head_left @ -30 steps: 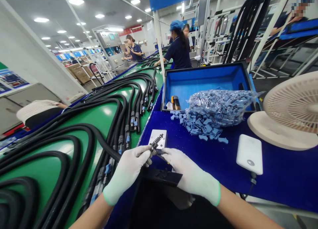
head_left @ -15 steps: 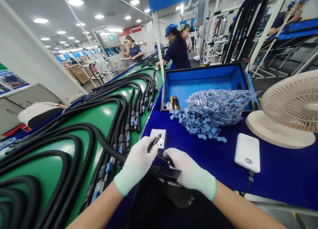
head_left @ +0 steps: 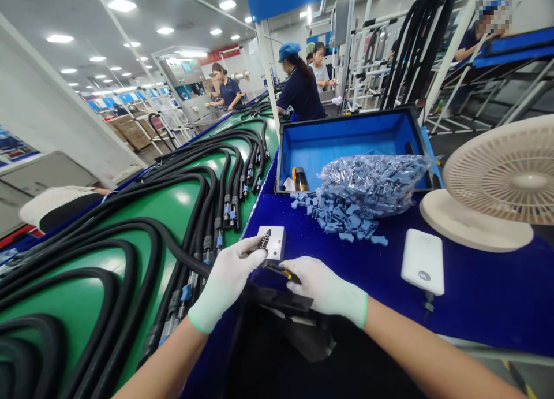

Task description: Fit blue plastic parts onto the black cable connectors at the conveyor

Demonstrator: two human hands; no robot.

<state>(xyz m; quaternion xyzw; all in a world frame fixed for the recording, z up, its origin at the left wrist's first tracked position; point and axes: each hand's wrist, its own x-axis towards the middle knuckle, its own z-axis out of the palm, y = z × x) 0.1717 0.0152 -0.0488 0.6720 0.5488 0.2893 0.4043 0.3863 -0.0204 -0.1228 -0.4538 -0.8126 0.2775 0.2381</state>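
Note:
My left hand (head_left: 229,280), in a white glove, is closed with thumb and fingers around a black ribbed piece (head_left: 265,240). That piece lies against a small white block (head_left: 277,244) with holes, on the blue tabletop. A thick black hose (head_left: 190,260) runs up to the left hand from the green surface; its end is hidden by the glove. My right hand (head_left: 322,289), also gloved, grips a slim black tool with a yellow mark (head_left: 287,273). The tool's front end points toward the left fingers. Below both hands lies a dark flap (head_left: 281,299).
Many black hoses with blue clips lie along the green table (head_left: 173,197) at left. Loose blue clips (head_left: 341,217), a plastic bag of clips (head_left: 376,182) and a blue crate (head_left: 346,136) stand ahead. A white power bank (head_left: 423,261) and a fan (head_left: 515,176) are at right. Co-workers stand beyond.
The right hand has turned a little, so more of the black tool with its yellow mark shows. The left fingers have closed nearer the ribbed piece. The whole view has shifted slightly.

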